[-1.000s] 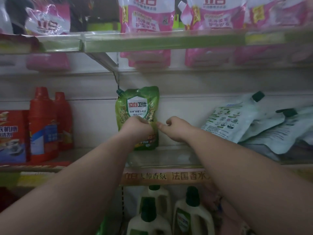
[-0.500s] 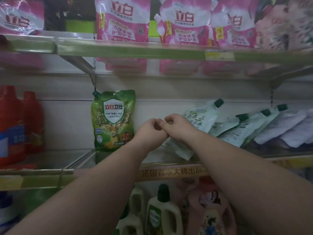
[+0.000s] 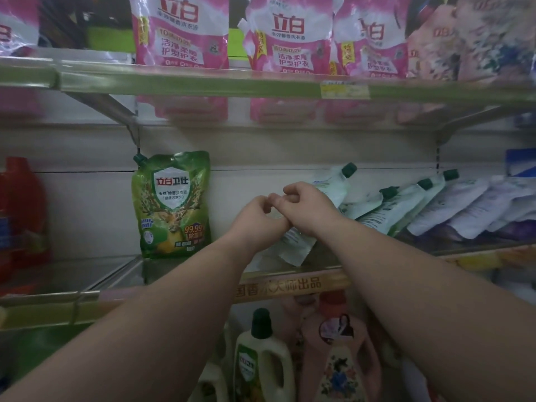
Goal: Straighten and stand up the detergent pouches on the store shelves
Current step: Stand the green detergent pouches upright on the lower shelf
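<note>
A green detergent pouch (image 3: 173, 204) stands upright against the back wall of the middle shelf (image 3: 293, 282). To its right a white pouch with a green cap (image 3: 293, 245) leans tilted to the right. My left hand (image 3: 256, 217) and my right hand (image 3: 309, 210) meet in front of this white pouch, fingers curled onto its left edge, and they hide its middle. Further right, several white and pale purple pouches (image 3: 406, 207) lie slumped on one another.
Pink pouches (image 3: 179, 33) stand in a row on the upper shelf (image 3: 203, 82). Red bottles (image 3: 23, 210) stand at the left of the middle shelf. Jugs, among them a cream one with a dark cap (image 3: 261, 358), fill the shelf below.
Both hands let go of the green pouch, which now stands upright, and moved right to the leaning white pouch. The view shifted right.
</note>
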Demonstrator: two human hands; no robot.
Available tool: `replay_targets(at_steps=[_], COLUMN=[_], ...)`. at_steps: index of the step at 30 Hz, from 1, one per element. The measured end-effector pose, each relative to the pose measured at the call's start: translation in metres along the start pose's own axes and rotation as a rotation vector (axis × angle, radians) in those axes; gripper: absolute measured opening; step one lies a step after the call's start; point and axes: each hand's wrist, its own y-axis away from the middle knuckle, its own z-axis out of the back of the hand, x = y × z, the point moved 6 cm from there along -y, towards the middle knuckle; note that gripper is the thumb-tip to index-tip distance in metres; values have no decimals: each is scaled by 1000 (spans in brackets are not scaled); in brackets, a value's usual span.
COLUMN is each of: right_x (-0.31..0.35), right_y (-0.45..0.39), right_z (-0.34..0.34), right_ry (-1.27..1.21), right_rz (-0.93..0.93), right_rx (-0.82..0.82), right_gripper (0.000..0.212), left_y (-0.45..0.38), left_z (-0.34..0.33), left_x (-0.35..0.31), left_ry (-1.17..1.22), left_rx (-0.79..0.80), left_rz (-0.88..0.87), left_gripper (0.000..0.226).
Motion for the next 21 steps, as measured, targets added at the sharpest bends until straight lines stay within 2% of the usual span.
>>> replay_targets(at_steps=[3,12,14,18,21], right_x=[-4,-30,-37,-45,-47], right_y=[-3,-10,-10,-13,-13], right_z=[18,60,64,65,65], right_ry=[-28,-80,-99,-199,-278], right_rz=[-5,28,32,66,118], right_rx=[-44,-195,-218,-303,-400], right_gripper=[67,45,40,25,22], left_y=[-4,-19,-21,-21,-21], left_z=[-16,-72,-75,-75,-70], left_x=[-11,-12,-7,-5,-4], left_ry=[-15,-383,-407,-429,-384], left_rx=[6,2,-5,-1,-12], left_rz=[-25,-55,-19,6,14], left_gripper=[78,130,124,96,89])
